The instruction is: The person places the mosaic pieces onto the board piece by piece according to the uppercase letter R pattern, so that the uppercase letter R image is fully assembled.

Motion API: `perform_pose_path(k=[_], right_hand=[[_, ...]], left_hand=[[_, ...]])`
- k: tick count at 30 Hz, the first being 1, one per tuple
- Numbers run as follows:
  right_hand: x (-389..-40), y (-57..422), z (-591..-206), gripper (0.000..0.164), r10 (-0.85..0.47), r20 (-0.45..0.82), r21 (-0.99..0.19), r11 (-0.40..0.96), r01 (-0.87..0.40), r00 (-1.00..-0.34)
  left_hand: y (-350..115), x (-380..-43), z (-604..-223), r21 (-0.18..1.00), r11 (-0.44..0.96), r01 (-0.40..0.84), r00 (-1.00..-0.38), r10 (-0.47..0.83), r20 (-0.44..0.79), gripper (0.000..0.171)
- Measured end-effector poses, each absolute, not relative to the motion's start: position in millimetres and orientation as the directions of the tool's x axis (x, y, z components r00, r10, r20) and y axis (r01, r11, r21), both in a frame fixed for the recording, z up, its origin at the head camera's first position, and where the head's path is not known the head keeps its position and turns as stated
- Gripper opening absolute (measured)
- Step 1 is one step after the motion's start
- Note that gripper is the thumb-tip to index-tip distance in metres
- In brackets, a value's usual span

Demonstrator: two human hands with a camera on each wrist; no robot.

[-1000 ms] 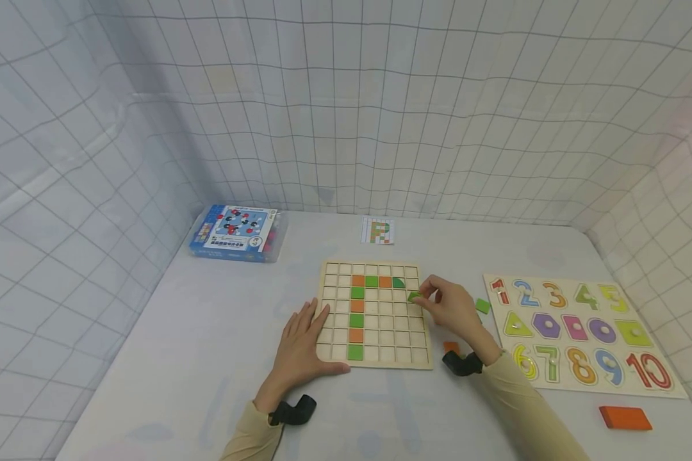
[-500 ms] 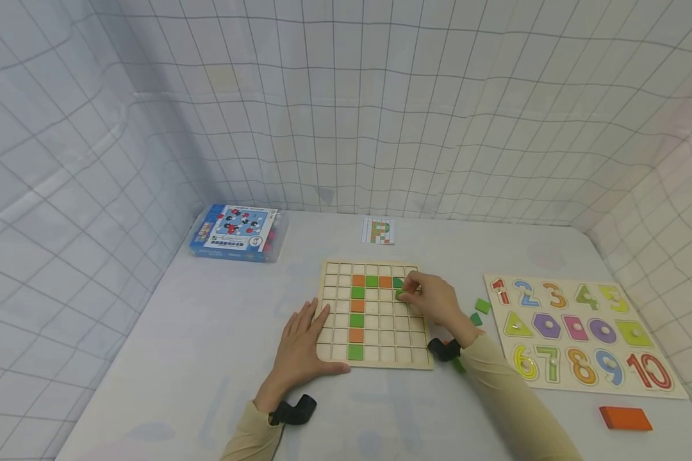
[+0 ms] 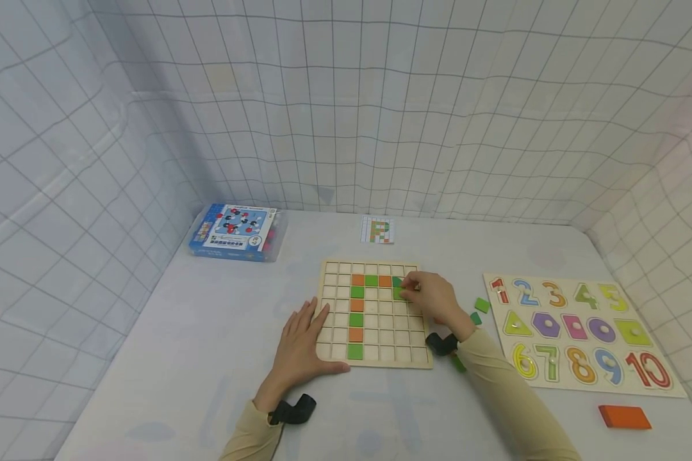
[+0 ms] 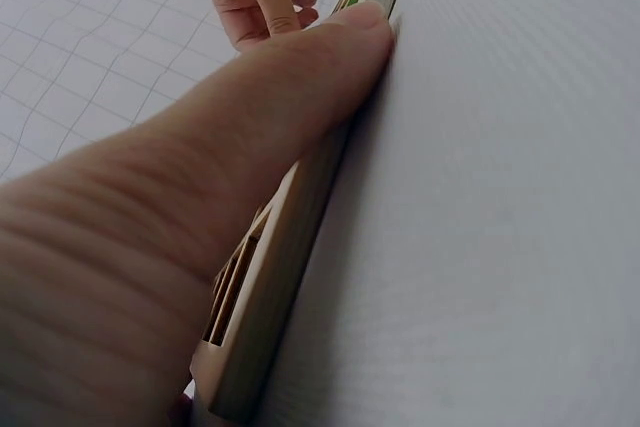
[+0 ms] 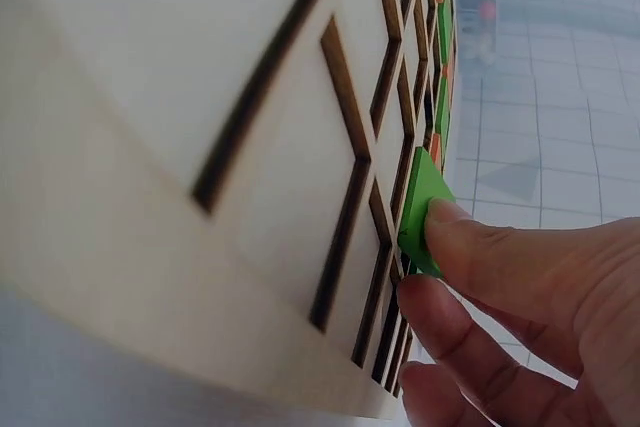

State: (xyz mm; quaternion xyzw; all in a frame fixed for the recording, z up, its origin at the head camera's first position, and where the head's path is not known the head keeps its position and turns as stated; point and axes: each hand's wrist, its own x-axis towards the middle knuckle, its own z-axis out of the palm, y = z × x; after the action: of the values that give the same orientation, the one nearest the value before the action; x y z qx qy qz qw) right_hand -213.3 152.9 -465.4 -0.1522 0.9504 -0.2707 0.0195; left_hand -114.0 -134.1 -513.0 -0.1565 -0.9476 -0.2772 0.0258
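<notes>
A rippled, pale cloth backdrop (image 3: 334, 128) lined with a dark grid rises behind a white bench (image 3: 184, 326), flanked by a matching left wall (image 3: 52, 192) and right wall (image 3: 669, 211), in soft, even light with a faint pink tint at far right.

Grid board (image 3: 375, 365), wooden, clock read from its centre in the head view: cells at 2 o'clock and 1 dark green piece (image 3: 396, 281) partly masked by the right hand (image 3: 436, 298), rim at 8 o'clock by the left hand (image 3: 300, 349). Loose stock: 1 orange piece (image 3: 439, 321), 3 o'clock, and 1 green piece (image 3: 459, 363), 4 o'clock, each partly hidden by the right arm. Pattern card (image 3: 377, 230), 12 o'clock, and blue box (image 3: 234, 232), 10 o'clock: finest print too small to read; right wrist view, green tile (image 5: 418, 209) partly behind the thumb.
</notes>
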Motion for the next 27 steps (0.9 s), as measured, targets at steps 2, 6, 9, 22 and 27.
perform_pose_path(k=[2, 6, 9, 22, 27], right_hand=[[-213.5, 152.8, -465.3, 0.007, -0.299, 0.045, -0.524, 0.806, -0.277, -0.953], [-213.6, 152.5, -465.3, 0.006, -0.291, 0.048, -0.523, 0.807, -0.272, -0.956], [-213.3, 152.2, -465.8, 0.006, -0.289, 0.038, -0.511, 0.817, -0.267, -0.957], [-206.4, 156.8, -466.6, 0.014, -0.354, 0.008, -0.54, 0.785, -0.302, -0.935], [-204.5, 157.2, -466.3, 0.017, -0.384, 0.017, -0.554, 0.765, -0.328, -0.923]], left_hand=[[-134.1, -114.1, -513.0, 0.517, 0.797, 0.312, -0.949, 0.283, 0.137, 0.119], [-134.0, -114.1, -512.7, 0.521, 0.794, 0.313, -0.949, 0.283, 0.138, 0.119], [-134.1, -114.2, -512.7, 0.523, 0.793, 0.312, -0.949, 0.284, 0.136, 0.119], [-133.6, -114.2, -512.7, 0.527, 0.791, 0.312, -0.949, 0.281, 0.141, 0.12], [-134.0, -114.2, -513.3, 0.531, 0.788, 0.313, -0.949, 0.282, 0.142, 0.119]])
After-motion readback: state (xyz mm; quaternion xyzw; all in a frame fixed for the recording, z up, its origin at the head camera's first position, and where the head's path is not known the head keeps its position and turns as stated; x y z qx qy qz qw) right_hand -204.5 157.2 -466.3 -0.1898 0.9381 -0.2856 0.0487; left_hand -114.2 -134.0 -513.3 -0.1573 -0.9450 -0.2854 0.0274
